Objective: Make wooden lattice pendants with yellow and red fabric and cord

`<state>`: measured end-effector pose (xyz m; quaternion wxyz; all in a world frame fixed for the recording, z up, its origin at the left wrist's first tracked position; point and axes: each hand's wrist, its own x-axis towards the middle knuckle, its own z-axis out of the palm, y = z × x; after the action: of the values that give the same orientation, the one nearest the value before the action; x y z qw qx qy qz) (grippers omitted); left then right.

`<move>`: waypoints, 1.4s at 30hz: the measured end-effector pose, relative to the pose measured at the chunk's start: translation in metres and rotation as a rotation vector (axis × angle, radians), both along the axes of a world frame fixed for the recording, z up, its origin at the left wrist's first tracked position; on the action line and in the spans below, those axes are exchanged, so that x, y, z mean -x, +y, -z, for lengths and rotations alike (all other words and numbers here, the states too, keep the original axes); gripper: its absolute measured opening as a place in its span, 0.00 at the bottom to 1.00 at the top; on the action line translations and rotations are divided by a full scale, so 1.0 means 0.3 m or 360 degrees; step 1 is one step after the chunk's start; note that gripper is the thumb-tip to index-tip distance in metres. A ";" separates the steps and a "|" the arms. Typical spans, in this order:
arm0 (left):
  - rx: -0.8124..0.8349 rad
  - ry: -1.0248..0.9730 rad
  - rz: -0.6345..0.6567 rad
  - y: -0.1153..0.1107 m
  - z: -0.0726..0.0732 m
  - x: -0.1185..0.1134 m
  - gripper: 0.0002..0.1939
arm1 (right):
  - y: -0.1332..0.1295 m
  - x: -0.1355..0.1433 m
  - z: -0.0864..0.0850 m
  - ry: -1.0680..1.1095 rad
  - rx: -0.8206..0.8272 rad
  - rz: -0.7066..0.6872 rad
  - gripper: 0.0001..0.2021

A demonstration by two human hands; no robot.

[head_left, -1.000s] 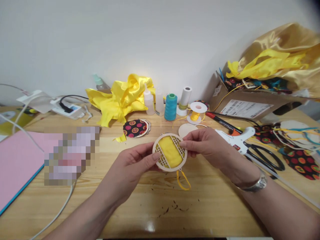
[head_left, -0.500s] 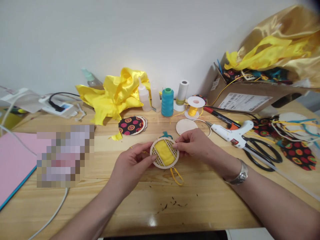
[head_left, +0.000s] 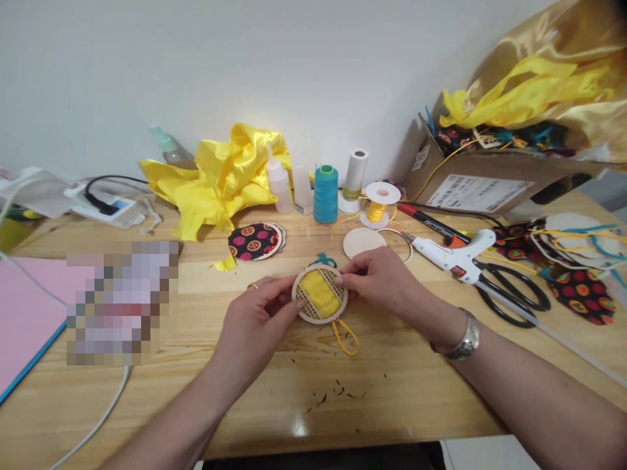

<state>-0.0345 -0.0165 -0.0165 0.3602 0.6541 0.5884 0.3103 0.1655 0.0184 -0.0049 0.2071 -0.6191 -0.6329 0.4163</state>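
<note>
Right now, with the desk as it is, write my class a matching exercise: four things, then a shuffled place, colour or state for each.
1. Round lattice frame with yellow fabric
2. Thread cone
3. Glue gun
4. Bracelet

A. white, lying on its side
B. silver-coloured
C. held between left hand and right hand
D. teal, upright

Pairs: 1-C, 2-D, 3-A, 4-B

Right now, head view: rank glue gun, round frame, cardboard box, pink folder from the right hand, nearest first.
1. Round frame: pinched by the right hand, at its left side.
2. Glue gun: on the table, just right of the hand.
3. Cardboard box: back right.
4. Pink folder: far left.
</note>
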 end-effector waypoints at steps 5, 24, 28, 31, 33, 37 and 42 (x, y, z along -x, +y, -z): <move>-0.0032 0.0025 0.0056 0.003 0.000 0.001 0.15 | -0.003 0.006 -0.006 -0.0057 -0.0032 0.0007 0.06; -0.0044 0.0132 0.0136 -0.014 -0.001 -0.001 0.15 | 0.002 0.004 -0.011 -0.0110 -0.0073 -0.0014 0.07; -0.0059 0.0165 0.0144 -0.017 0.003 0.000 0.16 | 0.004 0.004 0.000 -0.0113 -0.0030 -0.0027 0.07; -0.0069 0.0255 0.0165 -0.018 0.002 0.001 0.16 | 0.005 0.004 0.004 -0.0126 -0.0050 -0.0054 0.08; -0.0069 0.0323 0.0180 -0.019 0.000 0.001 0.16 | 0.004 0.005 0.004 -0.0150 -0.0058 -0.0068 0.08; -0.0085 0.0427 0.0170 -0.020 0.000 0.000 0.15 | 0.002 0.011 0.003 -0.0209 -0.0079 -0.0042 0.07; -0.0103 0.0516 0.0170 -0.016 0.001 -0.004 0.14 | -0.003 0.017 0.006 -0.0291 -0.0120 -0.0045 0.07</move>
<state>-0.0333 -0.0213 -0.0168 0.2552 0.7373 0.5927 0.2000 0.1603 0.0175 -0.0066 0.1656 -0.6372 -0.6731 0.3368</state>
